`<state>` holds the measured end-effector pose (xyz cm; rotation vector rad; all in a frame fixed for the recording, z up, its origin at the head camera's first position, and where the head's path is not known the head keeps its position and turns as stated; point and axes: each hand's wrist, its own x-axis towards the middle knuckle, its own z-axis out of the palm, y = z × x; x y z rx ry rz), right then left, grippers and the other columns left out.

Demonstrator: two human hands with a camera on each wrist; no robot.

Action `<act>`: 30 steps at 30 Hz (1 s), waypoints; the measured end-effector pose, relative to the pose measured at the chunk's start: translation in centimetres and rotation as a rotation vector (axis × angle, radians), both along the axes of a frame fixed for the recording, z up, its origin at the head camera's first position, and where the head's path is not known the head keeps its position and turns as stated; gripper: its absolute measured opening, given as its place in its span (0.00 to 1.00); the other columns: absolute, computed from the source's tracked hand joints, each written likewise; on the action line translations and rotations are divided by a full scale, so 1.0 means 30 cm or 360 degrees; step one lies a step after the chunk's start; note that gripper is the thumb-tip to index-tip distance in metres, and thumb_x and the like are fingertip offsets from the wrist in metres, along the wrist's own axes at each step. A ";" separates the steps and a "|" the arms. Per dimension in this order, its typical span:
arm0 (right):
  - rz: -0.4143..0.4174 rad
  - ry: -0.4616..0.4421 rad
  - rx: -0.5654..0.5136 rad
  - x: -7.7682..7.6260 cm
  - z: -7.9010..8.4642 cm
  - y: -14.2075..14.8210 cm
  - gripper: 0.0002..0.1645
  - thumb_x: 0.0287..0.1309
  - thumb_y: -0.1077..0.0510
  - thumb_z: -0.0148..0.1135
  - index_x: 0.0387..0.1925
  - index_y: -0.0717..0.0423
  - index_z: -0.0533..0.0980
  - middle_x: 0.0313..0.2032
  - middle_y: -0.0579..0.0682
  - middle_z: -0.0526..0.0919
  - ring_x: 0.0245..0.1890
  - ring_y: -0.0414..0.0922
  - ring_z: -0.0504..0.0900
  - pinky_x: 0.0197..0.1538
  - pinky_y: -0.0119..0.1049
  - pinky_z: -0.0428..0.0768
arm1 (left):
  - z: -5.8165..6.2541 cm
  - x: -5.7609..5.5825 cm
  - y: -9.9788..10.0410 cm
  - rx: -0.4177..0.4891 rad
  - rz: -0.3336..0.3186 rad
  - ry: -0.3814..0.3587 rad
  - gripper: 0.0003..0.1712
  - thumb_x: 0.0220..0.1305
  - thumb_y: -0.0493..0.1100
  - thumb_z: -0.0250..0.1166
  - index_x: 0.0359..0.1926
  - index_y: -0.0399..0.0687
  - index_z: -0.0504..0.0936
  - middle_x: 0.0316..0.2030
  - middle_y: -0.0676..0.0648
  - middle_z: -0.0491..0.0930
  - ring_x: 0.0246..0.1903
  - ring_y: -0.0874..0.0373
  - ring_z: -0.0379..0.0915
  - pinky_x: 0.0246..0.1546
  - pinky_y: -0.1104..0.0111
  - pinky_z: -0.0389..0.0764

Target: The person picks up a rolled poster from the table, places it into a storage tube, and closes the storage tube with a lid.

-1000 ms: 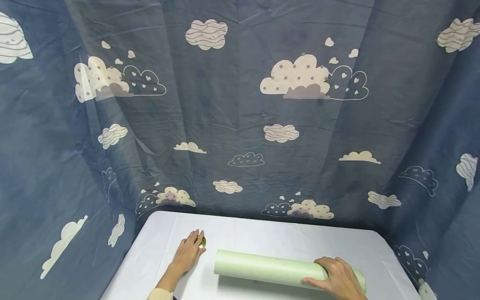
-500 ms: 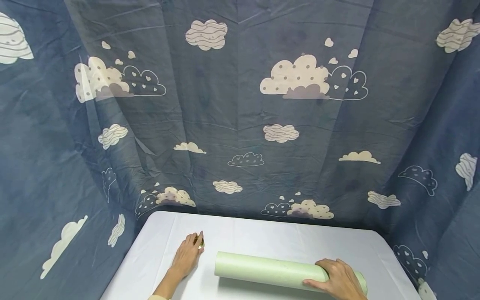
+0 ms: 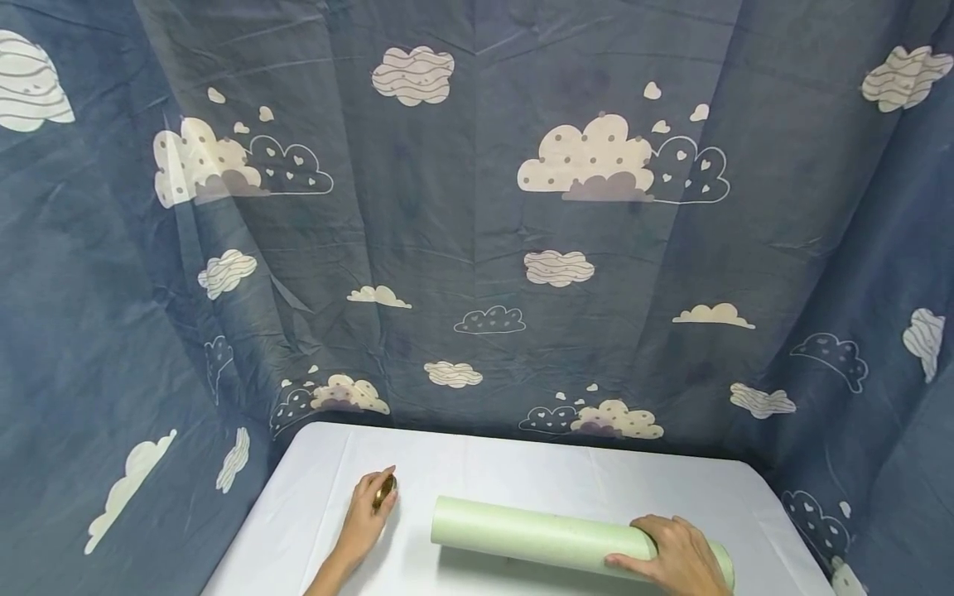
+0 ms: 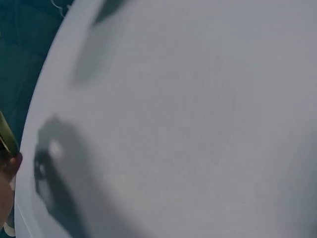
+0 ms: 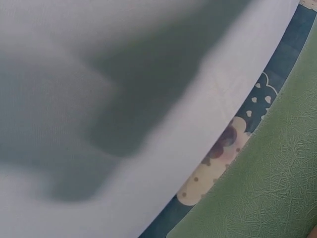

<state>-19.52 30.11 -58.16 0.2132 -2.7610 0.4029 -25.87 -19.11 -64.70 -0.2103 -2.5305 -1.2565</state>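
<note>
My left hand [image 3: 361,517] pinches a small yellowish roll of tape [image 3: 383,492] over the left part of the white table. In the left wrist view the edge of the tape [image 4: 7,138] shows at the far left, with a thumb tip at it; a ring-like shadow falls on the cloth. My right hand [image 3: 674,553] grips a long pale green roll of sheet material [image 3: 529,534] near its right end, thumb on the near side, fingers over the top. Close up in the right wrist view, the green sheet [image 5: 267,183] has a finely creased surface.
A white cloth covers the table [image 3: 522,468], whose rounded far edge lies near a dark blue curtain [image 3: 477,207] printed with clouds. The curtain also hangs on the left and right. The green roll casts a shadow on the table.
My left hand has drawn the tape toward me and slightly left, and the tape has tilted up from its flatter pose. The right hand and green roll have barely shifted.
</note>
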 end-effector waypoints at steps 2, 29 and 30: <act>-0.0002 -0.0008 -0.0010 0.000 0.004 -0.003 0.34 0.29 0.23 0.81 0.26 0.45 0.86 0.21 0.35 0.83 0.18 0.31 0.63 0.27 0.29 0.64 | 0.024 0.011 0.007 0.0213 -0.0037 -0.0138 0.25 0.76 0.44 0.61 0.69 0.42 0.75 0.58 0.37 0.77 0.60 0.38 0.73 0.60 0.42 0.78; 0.0045 0.0058 -0.0069 -0.040 0.002 -0.062 0.32 0.31 0.24 0.80 0.27 0.43 0.87 0.21 0.35 0.84 0.17 0.28 0.62 0.24 0.28 0.60 | 0.121 0.091 0.089 0.1142 -0.0526 -0.0533 0.30 0.76 0.38 0.61 0.74 0.36 0.67 0.66 0.36 0.74 0.55 0.66 0.82 0.53 0.72 0.83; 0.0044 0.0052 -0.0068 -0.040 0.003 -0.064 0.32 0.31 0.24 0.80 0.27 0.44 0.87 0.21 0.35 0.84 0.17 0.28 0.62 0.23 0.28 0.60 | 0.121 0.091 0.088 0.1137 -0.0547 -0.0531 0.30 0.76 0.38 0.60 0.74 0.36 0.67 0.66 0.36 0.74 0.55 0.66 0.82 0.54 0.72 0.83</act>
